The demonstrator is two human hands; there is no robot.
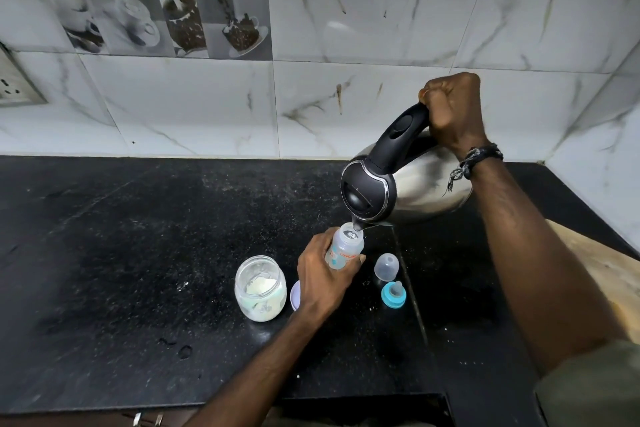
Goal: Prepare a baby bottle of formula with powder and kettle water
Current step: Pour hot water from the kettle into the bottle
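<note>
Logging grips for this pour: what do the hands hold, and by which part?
The right hand grips the kettle by its black handle; the left hand holds the baby bottle around its body.

A black speckled stone countertop [138, 253] runs along a tiled wall. Standing on it are an open glass jar [260, 288] part-filled with pale powder, a clear dome-shaped bottle cap [386, 266], and a teal bottle ring with its teat [393, 294]. A pale round lid [295, 295] lies just right of the jar. White specks dot the surface.
</note>
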